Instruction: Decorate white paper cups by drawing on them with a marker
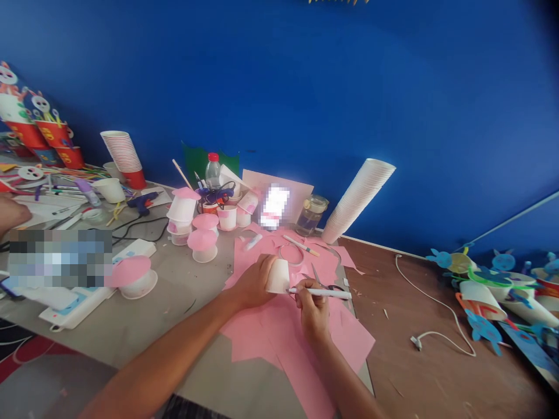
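My left hand (pixel 255 283) is closed around a white paper cup (pixel 278 276), held on its side over the pink paper (pixel 279 334). In my right hand (pixel 313 307) is a white marker pen (pixel 336 294), its tip at or very near the cup's edge; whether it touches, I cannot tell. Just beyond the hands lie scissors (pixel 325 283), partly hidden by my right hand, and a pink paper ring (pixel 291 254). Another pen (pixel 301 245) and a glue stick (pixel 253 242) rest on the pink sheets.
Leaning stacked white cups (pixel 360 198) and a glass jar (pixel 311 214) stand at the back. Pink-topped cups (pixel 203 241) and a power strip (pixel 100 285) are on the left. A white cable (pixel 437 299) lies on the brown table, near blue paper-animal cups (pixel 484 297). Another person's arm (pixel 13 214) shows far left.
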Available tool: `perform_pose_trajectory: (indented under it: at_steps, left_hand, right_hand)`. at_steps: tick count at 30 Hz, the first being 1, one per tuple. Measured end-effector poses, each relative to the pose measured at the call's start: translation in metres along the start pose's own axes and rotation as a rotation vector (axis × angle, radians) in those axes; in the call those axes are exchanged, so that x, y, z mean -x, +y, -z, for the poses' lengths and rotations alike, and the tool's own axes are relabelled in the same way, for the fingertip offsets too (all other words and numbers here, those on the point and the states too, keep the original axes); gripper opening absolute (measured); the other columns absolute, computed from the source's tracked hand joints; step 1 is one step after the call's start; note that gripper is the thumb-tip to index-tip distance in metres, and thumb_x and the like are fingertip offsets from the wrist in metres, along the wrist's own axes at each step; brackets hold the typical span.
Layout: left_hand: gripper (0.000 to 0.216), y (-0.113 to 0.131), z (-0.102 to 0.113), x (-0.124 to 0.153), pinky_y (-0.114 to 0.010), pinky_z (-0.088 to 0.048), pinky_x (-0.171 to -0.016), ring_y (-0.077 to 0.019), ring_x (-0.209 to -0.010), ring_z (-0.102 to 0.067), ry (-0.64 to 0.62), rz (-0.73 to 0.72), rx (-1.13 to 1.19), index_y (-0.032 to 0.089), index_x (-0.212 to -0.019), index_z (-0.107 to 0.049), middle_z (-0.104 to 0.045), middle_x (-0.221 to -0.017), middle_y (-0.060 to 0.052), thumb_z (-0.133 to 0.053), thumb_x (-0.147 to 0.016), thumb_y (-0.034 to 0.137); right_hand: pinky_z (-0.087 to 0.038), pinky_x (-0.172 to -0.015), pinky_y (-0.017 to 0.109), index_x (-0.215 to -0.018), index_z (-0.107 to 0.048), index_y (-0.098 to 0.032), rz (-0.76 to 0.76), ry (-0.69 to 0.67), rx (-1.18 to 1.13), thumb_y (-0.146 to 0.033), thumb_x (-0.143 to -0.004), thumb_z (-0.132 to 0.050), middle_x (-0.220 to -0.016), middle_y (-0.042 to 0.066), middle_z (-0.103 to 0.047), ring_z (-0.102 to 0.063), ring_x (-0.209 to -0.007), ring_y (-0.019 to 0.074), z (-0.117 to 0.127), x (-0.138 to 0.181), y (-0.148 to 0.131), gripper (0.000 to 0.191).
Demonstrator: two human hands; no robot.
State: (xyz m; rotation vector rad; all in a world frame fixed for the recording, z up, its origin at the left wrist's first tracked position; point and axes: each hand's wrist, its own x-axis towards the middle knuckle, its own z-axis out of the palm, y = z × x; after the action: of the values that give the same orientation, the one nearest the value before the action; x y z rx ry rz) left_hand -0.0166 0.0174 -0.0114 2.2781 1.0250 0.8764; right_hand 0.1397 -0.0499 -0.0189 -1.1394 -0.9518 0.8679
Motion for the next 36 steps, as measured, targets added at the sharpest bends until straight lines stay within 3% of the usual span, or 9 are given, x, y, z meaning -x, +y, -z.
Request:
perform_pose_trajectory:
  at_steps: [6,14,36]
  left_hand:
    - [0.052,0.0009,0.0004,-0.0001,-0.044,-0.052,-0.085,-0.0307,-0.108,-0.058,-0.001,0.011,-0.004,0.02,-0.119,-0.045,-0.054,-0.116,-0.014,-0.068,-0.076,0.04]
    - [0.057,-0.0017,-0.001,-0.0001,-0.042,-0.053,-0.083,-0.0306,-0.108,-0.058,-0.003,0.014,0.006,0.019,-0.121,-0.043,-0.053,-0.118,-0.014,-0.069,-0.075,0.04]
    - [0.056,0.0008,0.0006,-0.0006,-0.042,-0.053,-0.082,-0.0297,-0.106,-0.058,-0.001,-0.003,0.0,0.02,-0.117,-0.045,-0.054,-0.116,-0.014,-0.069,-0.075,0.048]
  right_hand:
    - [-0.029,-0.047,0.025,-0.065,-0.055,-0.021,-0.01,-0.041,-0.019,-0.032,-0.079,-0.061,-0.048,-0.008,-0.039,-0.034,-0.047,0.0099,0.0018,0.0016,0.0047,0.019]
    - [-0.042,-0.058,0.028,-0.068,-0.054,-0.022,-0.005,0.02,-0.09,-0.033,-0.079,-0.059,-0.046,-0.009,-0.037,-0.039,-0.048,0.0107,-0.0019,-0.0009,0.0029,0.017]
    - [-0.038,-0.054,0.026,-0.067,-0.054,-0.021,-0.03,0.039,-0.07,-0.031,-0.077,-0.06,-0.045,-0.01,-0.039,-0.037,-0.047,0.0097,-0.0021,0.0008,0.0029,0.016]
